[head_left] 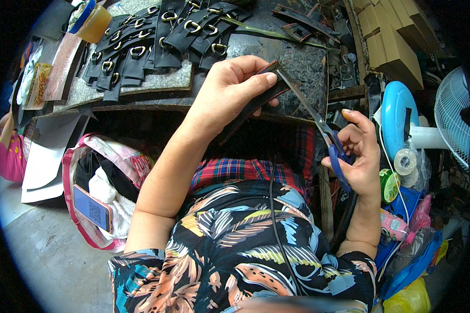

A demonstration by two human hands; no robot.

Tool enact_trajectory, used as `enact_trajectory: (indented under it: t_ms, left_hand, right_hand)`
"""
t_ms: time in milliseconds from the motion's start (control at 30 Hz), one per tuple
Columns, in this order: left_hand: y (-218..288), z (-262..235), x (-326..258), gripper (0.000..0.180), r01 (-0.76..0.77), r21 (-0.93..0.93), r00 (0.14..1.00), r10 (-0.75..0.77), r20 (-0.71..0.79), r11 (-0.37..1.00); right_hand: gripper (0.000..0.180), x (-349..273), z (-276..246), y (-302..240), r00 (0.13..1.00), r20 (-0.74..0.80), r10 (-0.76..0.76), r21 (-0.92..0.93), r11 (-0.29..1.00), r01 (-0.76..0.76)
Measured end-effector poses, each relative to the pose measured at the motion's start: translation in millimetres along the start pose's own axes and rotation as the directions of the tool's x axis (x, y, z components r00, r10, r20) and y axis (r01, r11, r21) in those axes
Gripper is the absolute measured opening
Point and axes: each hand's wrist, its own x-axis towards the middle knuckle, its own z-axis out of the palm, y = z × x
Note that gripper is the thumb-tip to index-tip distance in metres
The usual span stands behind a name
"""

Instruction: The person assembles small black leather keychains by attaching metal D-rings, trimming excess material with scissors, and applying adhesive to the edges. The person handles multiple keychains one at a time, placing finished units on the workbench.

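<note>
My left hand (235, 86) pinches a black strap (262, 99) with red stitching along its edges, held up over the near edge of the workbench. The strap's end shows past my thumb, and its length hangs down below my hand toward my lap. In my right hand (364, 151) is a pair of scissors (307, 103) with blue handles, my thumb and fingers in the loops. Its blades point up and left, their tips at the strap's end by my left thumb. Whether the tips touch the strap or sit between threads I cannot make out.
Black straps with metal rings (167, 44) cover the bench's back left, near a jar of amber stuff (94, 23). Stitched strips (305, 25) lie farther back. Cardboard boxes (397, 57) and a fan (454, 112) stand right. A bag (73, 208) with a phone (93, 208) is left.
</note>
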Motion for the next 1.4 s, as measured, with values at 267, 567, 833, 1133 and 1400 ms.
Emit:
enact_trajectory:
  t_ms: [267, 567, 833, 1133, 1400]
  left_hand:
    - [1.0, 1.0, -0.4, 0.023, 0.002, 0.012, 1.0, -0.002, -0.01, 1.0]
    - [1.1, 2.1, 0.4, 0.022, 0.003, 0.028, 1.0, -0.003, -0.018, 1.0]
    - [3.1, 4.5, 0.7, 0.022, 0.03, 0.069, 0.999, -0.027, -0.035, 0.997]
    - [3.8, 5.4, 1.9, 0.021, 0.054, 0.109, 0.998, -0.05, -0.041, 0.993]
    - [5.1, 7.1, 1.3, 0.021, 0.062, 0.136, 0.997, -0.056, -0.048, 0.989]
  right_hand:
    - [0.091, -0.7, 2.2, 4.5, 0.998, 0.035, 0.058, -0.037, 0.998, -0.057]
    - [0.09, 0.4, 1.1, 6.7, 0.995, 0.092, 0.024, -0.13, 0.991, -0.012]
    - [0.092, 1.1, -1.1, 10.3, 0.978, 0.144, 0.154, 0.069, 0.984, -0.165]
    - [0.087, -0.6, 4.9, 8.8, 0.995, 0.092, 0.048, -0.081, 0.996, -0.041]
    - [0.088, 0.8, 2.3, 14.2, 0.993, 0.104, 0.06, 0.056, 0.996, -0.066]
